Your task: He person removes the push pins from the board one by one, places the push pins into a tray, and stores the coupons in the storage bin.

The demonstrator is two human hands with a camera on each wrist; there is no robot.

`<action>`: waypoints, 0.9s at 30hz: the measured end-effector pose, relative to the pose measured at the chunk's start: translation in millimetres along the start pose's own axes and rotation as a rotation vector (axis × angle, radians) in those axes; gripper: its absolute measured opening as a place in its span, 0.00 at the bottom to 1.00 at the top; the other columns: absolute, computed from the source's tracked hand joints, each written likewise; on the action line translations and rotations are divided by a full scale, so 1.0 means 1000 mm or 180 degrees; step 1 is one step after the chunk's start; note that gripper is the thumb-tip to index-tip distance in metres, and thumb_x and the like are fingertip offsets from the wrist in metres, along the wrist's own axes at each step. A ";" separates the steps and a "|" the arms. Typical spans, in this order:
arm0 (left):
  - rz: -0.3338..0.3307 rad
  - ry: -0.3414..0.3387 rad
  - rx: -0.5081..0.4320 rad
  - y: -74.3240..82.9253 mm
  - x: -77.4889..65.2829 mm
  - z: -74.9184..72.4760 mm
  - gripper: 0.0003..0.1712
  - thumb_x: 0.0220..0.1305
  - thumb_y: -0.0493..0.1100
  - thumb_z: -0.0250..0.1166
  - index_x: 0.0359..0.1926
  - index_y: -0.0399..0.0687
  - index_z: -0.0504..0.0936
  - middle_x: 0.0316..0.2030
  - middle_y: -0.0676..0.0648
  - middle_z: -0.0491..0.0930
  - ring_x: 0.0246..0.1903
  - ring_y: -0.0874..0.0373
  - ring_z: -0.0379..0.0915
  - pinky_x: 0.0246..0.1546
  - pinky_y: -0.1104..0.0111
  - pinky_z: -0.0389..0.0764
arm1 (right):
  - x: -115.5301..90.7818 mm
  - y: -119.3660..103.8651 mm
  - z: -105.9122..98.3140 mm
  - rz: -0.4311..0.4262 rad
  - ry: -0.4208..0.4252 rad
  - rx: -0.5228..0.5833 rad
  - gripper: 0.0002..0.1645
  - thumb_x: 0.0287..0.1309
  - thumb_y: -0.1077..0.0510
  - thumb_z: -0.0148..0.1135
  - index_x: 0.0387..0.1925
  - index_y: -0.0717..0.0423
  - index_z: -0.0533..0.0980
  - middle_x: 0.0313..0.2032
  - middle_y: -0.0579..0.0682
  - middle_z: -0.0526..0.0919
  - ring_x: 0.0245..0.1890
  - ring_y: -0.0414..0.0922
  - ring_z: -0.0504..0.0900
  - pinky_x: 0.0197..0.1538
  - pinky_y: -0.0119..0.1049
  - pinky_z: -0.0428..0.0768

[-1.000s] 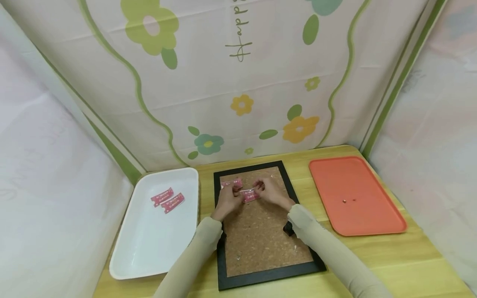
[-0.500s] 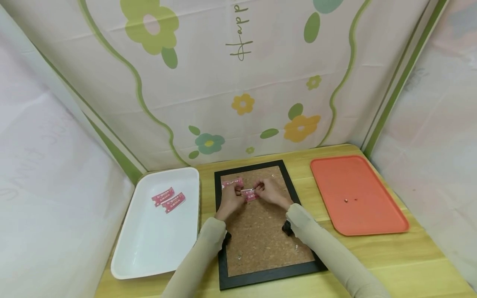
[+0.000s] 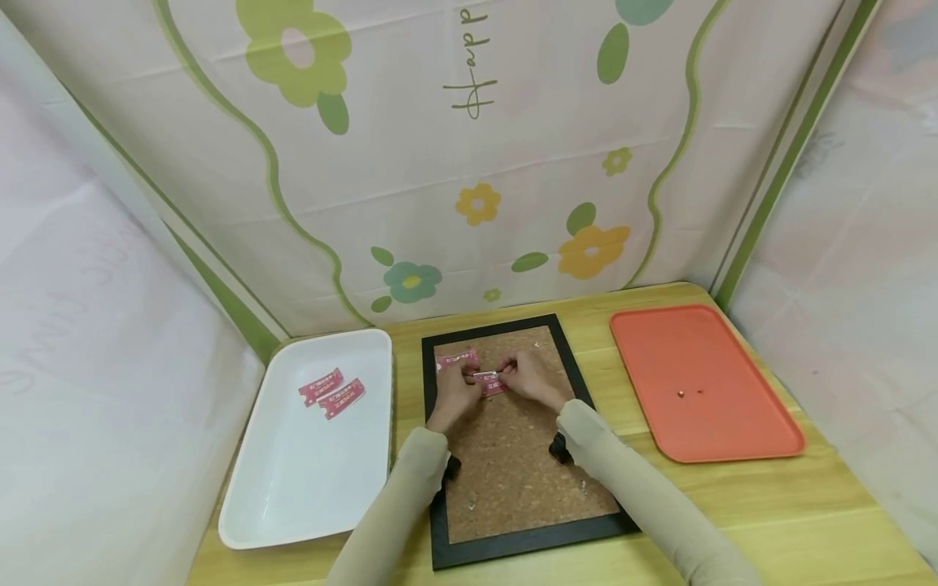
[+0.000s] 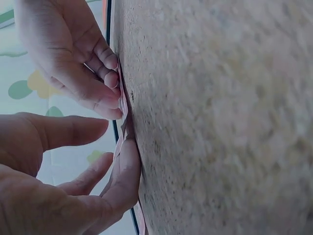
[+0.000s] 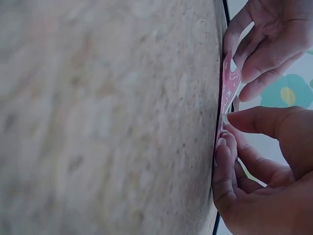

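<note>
On the upper part of the cork board (image 3: pixel 528 464) lies a pink paper ticket (image 3: pixel 491 384) with white print. My left hand (image 3: pixel 456 397) holds its left end between the fingers, while the thumb stands apart in the left wrist view. At the other end my right hand (image 3: pixel 533 379) pinches the ticket near its top corner. The right wrist view shows the ticket (image 5: pixel 228 83) curling up off the cork between both hands. A small clear bit shows by my right fingertips; I cannot tell what it is. Another pink ticket (image 3: pixel 453 358) lies just above and left, partly covered by my left hand.
Two pink tickets (image 3: pixel 331 394) lie in a white tray (image 3: pixel 293 480) on the left. An orange tray (image 3: pixel 711 358) on the right holds small brass-coloured bits (image 3: pixel 681 394). Clear push pins (image 3: pixel 583 486) sit near the board's corners. A black frame (image 3: pixel 538 537) edges the cork.
Both hands stay at the ticket with only slight finger movement. The left wrist has shifted a little to the right; the tickets and trays keep their places.
</note>
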State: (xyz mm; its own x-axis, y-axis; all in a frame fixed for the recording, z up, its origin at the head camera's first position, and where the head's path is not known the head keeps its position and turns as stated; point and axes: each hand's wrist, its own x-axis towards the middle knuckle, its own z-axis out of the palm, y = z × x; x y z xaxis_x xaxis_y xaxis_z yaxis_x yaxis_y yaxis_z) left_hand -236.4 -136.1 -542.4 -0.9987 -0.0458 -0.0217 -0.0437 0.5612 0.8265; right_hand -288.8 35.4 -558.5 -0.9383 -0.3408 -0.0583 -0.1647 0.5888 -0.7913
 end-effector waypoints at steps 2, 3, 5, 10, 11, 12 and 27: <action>-0.0045 0.0023 -0.0035 0.000 -0.001 0.000 0.20 0.60 0.28 0.65 0.55 0.30 0.83 0.46 0.33 0.86 0.44 0.46 0.85 0.45 0.59 0.87 | 0.001 0.000 0.002 0.0026 0.0039 -0.0011 0.05 0.62 0.65 0.66 0.39 0.61 0.85 0.33 0.53 0.87 0.31 0.40 0.81 0.34 0.28 0.76; -0.0067 0.0041 -0.0046 -0.001 -0.001 0.001 0.20 0.60 0.28 0.64 0.54 0.30 0.83 0.46 0.34 0.86 0.44 0.46 0.85 0.45 0.59 0.87 | 0.002 0.000 0.003 0.0037 0.0055 -0.0016 0.05 0.62 0.64 0.66 0.38 0.60 0.85 0.33 0.53 0.88 0.31 0.41 0.81 0.34 0.29 0.76; -0.0084 0.0062 -0.0059 -0.001 -0.001 0.001 0.18 0.62 0.28 0.63 0.54 0.31 0.83 0.45 0.34 0.85 0.44 0.47 0.85 0.44 0.59 0.87 | 0.003 0.000 0.005 0.0068 0.0088 -0.0043 0.05 0.61 0.63 0.66 0.38 0.60 0.85 0.33 0.53 0.88 0.31 0.41 0.81 0.35 0.29 0.75; -0.0095 0.0112 -0.0052 -0.002 -0.001 0.003 0.16 0.62 0.27 0.62 0.50 0.33 0.85 0.43 0.36 0.86 0.41 0.49 0.83 0.40 0.62 0.85 | 0.004 -0.001 0.008 0.0237 0.0183 -0.0078 0.04 0.62 0.61 0.68 0.37 0.57 0.86 0.32 0.52 0.87 0.31 0.41 0.81 0.35 0.30 0.75; -0.0113 0.0121 -0.0053 -0.002 0.000 0.003 0.16 0.62 0.27 0.61 0.50 0.34 0.85 0.42 0.36 0.86 0.40 0.50 0.83 0.40 0.63 0.84 | 0.004 -0.001 0.008 0.0274 0.0204 -0.0078 0.04 0.62 0.61 0.69 0.36 0.57 0.86 0.32 0.52 0.88 0.31 0.42 0.81 0.35 0.30 0.74; -0.0127 0.0130 -0.0051 -0.003 0.000 0.004 0.16 0.61 0.27 0.61 0.49 0.34 0.86 0.42 0.37 0.86 0.39 0.51 0.82 0.39 0.64 0.83 | 0.004 -0.001 0.008 0.0305 0.0214 -0.0087 0.04 0.62 0.60 0.70 0.37 0.57 0.86 0.33 0.51 0.88 0.31 0.42 0.81 0.35 0.30 0.74; -0.0170 0.0169 -0.0060 -0.002 0.001 0.005 0.15 0.60 0.25 0.61 0.47 0.33 0.86 0.40 0.36 0.86 0.37 0.51 0.82 0.36 0.64 0.82 | 0.002 -0.007 0.010 0.0454 0.0319 -0.0200 0.07 0.64 0.56 0.71 0.37 0.56 0.86 0.33 0.51 0.87 0.31 0.43 0.81 0.33 0.31 0.74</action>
State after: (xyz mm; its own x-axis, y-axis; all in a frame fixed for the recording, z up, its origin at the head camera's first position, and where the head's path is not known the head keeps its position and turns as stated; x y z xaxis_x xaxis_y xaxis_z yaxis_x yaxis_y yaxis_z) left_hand -237.3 -133.0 -547.1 -0.9922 -0.1193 -0.0367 -0.0959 0.5411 0.8355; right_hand -285.9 23.1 -559.4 -0.9786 -0.1777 -0.1037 -0.0436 0.6716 -0.7396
